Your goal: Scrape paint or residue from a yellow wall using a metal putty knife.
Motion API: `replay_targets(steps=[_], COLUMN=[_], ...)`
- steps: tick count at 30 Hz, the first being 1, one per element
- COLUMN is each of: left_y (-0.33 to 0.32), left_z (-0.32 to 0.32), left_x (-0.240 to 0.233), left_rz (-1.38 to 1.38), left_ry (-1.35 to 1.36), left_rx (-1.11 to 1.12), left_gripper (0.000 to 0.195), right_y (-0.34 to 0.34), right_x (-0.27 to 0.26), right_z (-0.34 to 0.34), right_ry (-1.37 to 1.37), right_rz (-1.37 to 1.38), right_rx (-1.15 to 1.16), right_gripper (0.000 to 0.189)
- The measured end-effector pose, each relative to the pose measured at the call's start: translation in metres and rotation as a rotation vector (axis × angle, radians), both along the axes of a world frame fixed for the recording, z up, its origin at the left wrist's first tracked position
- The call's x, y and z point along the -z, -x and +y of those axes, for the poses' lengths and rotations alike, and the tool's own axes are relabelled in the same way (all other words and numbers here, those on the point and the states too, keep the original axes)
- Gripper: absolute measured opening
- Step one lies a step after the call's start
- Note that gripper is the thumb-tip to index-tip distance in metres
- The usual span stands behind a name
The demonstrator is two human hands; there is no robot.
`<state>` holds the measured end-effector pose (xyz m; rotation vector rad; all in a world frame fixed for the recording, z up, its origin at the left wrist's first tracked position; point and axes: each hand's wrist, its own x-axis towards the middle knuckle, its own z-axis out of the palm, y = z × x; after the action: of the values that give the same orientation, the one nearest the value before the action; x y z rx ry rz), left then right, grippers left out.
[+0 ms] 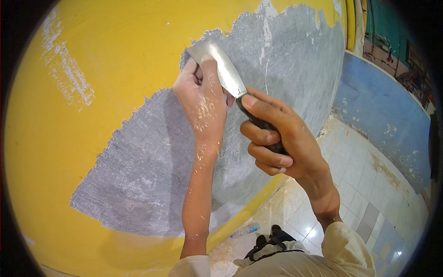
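My right hand (285,131) is wrapped around the black handle of a metal paint scraper (226,71), which slants up and to the left. My left hand (202,86) grips the blade near its wide end, with a finger laid across the metal and others partly hidden. The blade's edge lies at the border between yellow paint (128,59) and a bare grey patch (138,180) of wall. Pale flakes and dust cling to my left hand and forearm. The grey patch has a ragged upper edge and whitish streaks.
Whitish scrape marks (67,65) show on the yellow paint at left. A low blue wall (377,107) with chipped spots stands at right. Below, a clear plastic bottle (245,230) lies on the tiled floor (346,173) near the wall's foot and my dark shoes (282,233).
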<state>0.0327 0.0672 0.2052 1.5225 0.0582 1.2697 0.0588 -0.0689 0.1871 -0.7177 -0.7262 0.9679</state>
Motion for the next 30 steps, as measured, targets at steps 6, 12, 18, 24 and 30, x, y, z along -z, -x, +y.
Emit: replay_targets(steps=[6,12,18,24,30], left_y=[-0.016,-0.017,-0.013,-0.019,-0.016], left_z=[0.006,0.008,-0.003,0.008,0.003], left_x=[-0.001,0.004,0.015,-0.001,-0.009], left_rz=[-0.058,0.006,-0.008,-0.043,-0.087], left_ry=[-0.03,-0.068,0.018,-0.027,0.012], left_rx=[0.029,-0.068,-0.016,0.034,0.071], left_gripper=[0.028,0.031,0.031,0.029,0.03], right_y=[-0.01,-0.01,-0.01,-0.008,-0.012], right_x=[-0.003,0.005,0.011,-0.001,-0.004], right_z=[-0.007,-0.003,-0.005,-0.002,-0.005], right_ry=[0.036,0.024,0.055,0.024,0.019], right_rz=[0.004,-0.033,-0.033,0.011,-0.034], right_rx=[0.012,0.039,0.018,0.034,0.003], right_gripper=[0.02,0.02,0.02,0.02,0.018])
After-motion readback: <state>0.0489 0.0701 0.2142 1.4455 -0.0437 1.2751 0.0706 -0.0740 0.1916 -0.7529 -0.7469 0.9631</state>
